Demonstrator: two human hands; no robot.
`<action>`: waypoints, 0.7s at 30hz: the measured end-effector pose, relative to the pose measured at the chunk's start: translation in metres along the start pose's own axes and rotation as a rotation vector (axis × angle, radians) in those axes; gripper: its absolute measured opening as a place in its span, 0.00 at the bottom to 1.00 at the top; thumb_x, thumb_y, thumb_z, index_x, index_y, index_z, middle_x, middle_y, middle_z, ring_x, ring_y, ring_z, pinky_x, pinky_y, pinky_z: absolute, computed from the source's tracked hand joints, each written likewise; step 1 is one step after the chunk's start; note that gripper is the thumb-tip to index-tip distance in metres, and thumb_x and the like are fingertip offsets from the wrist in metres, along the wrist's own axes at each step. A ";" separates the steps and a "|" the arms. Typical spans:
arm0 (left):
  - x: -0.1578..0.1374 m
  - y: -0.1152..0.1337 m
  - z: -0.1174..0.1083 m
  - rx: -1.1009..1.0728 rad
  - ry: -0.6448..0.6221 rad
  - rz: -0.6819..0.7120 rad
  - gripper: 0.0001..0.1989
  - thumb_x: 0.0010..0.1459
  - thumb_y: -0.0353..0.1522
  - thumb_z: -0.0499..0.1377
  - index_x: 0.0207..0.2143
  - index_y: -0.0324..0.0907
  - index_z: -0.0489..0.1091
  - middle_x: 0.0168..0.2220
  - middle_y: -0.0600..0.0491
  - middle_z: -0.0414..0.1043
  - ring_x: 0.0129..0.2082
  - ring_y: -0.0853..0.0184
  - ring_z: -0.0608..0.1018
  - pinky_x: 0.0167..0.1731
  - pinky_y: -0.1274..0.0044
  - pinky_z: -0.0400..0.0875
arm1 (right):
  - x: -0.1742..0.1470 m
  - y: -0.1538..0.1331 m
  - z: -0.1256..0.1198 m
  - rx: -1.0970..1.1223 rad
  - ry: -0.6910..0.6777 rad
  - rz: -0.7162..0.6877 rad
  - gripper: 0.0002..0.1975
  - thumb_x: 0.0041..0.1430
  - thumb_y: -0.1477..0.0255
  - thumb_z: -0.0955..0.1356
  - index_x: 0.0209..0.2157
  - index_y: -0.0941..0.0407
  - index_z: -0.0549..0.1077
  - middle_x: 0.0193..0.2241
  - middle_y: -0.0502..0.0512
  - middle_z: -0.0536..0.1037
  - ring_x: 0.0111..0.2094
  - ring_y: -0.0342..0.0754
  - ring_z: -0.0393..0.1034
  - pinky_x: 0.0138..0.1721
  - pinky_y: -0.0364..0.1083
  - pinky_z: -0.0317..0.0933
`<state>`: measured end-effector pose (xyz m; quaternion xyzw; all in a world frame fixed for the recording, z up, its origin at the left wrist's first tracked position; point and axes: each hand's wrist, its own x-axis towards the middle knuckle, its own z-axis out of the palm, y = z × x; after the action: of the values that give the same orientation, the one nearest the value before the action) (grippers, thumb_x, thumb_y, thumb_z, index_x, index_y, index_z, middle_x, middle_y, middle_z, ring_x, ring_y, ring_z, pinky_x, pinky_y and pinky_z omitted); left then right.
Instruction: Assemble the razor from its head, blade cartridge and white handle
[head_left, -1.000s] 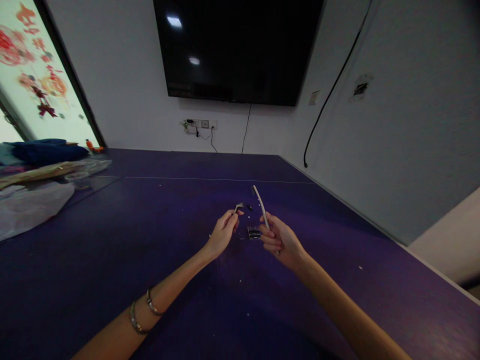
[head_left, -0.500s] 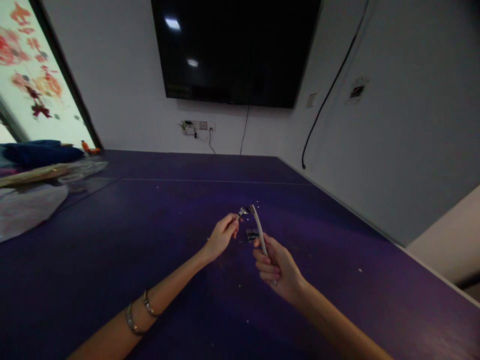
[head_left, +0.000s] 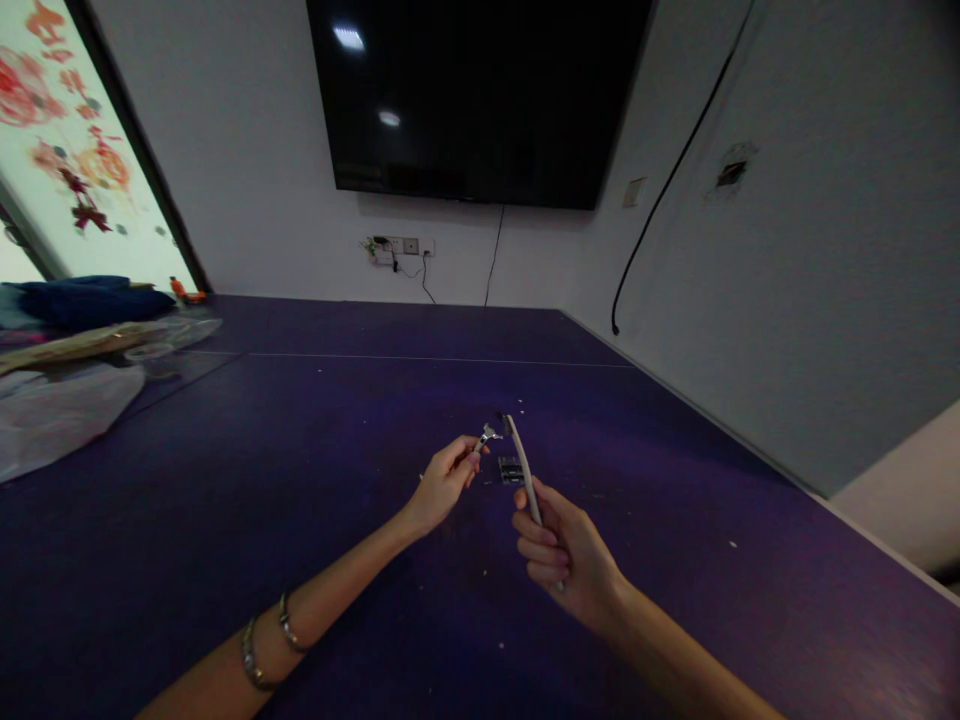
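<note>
1. Left hand (head_left: 442,485): center of frame, just left of the midline. Thumb and fingers pinched on the metal tool (head_left: 489,433); its silver head projects up and right beyond the fingertips. Too small to tell its exact kind.
2. Right hand (head_left: 559,550): right of center, lower than the left. Fingers curled round the brush (head_left: 518,446), gripping its pale handle, the tail of which shows below the fist.
3. Brush: tilted, upper end leaning left toward the middle of the frame. Dark bristles at that end face the tool's head. The two are very close; contact cannot be told.
4. Pack (head_left: 509,470): small, dark, lying on the purple surface (head_left: 315,450) at center frame, between the hands. Brush handle overlaps its right edge in view.
5. Pale specks scattered on the surface, center and lower right.
6. Two bangles (head_left: 253,655) on the left forearm, lower left.
7. Left edge of frame: blue cloth (head_left: 94,302) above a pale plastic bag (head_left: 67,420).
8. Top center: dark TV (head_left: 480,100) on the wall; sockets (head_left: 409,246) below it. Upper right: hanging black cable (head_left: 667,190).
</note>
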<state>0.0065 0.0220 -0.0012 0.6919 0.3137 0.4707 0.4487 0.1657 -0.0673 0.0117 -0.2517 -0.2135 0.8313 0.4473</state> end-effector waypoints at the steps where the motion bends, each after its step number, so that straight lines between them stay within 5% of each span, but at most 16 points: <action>1: 0.000 0.001 0.000 -0.003 -0.002 -0.003 0.11 0.59 0.37 0.50 0.36 0.38 0.66 0.24 0.58 0.58 0.21 0.75 0.61 0.22 0.80 0.56 | 0.000 0.002 0.001 0.005 0.011 0.005 0.11 0.54 0.63 0.66 0.27 0.57 0.65 0.11 0.39 0.52 0.11 0.32 0.35 0.11 0.35 0.30; 21: -0.002 -0.002 0.000 0.012 -0.027 -0.029 0.13 0.59 0.38 0.50 0.37 0.38 0.67 0.23 0.58 0.57 0.21 0.74 0.60 0.21 0.81 0.55 | -0.001 0.013 0.003 0.060 0.093 -0.034 0.12 0.52 0.63 0.68 0.27 0.57 0.65 0.11 0.38 0.50 0.11 0.32 0.33 0.11 0.35 0.29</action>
<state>0.0052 0.0208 -0.0037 0.6963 0.3205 0.4527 0.4556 0.1562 -0.0752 0.0072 -0.2729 -0.1715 0.8171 0.4780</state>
